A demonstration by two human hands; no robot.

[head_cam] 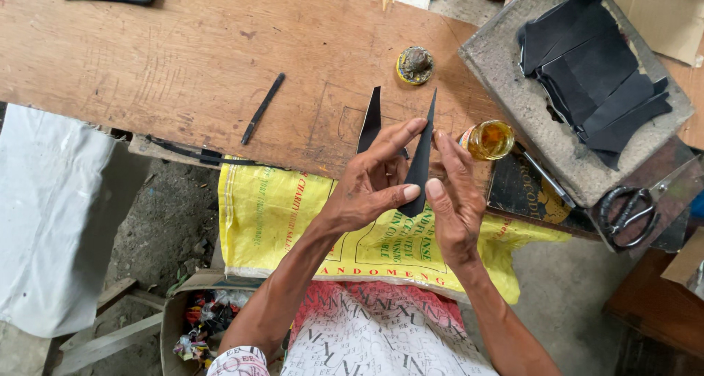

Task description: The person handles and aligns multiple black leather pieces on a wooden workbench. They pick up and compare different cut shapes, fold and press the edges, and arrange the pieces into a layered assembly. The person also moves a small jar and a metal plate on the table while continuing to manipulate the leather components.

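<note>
Above workbench (183,60), fingers (396,134) pinch leather strip (421,163).

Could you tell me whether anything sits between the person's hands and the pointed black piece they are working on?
Nothing visible does: the left hand and right hand already pinch the black piece directly with bare fingertips.

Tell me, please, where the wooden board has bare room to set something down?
The widest bare patch of the wooden board lies left of the thin black strip. A smaller one sits between that strip and the lid. It is crowded around both hands, left hand, right hand, the jar, and the slab.
</note>
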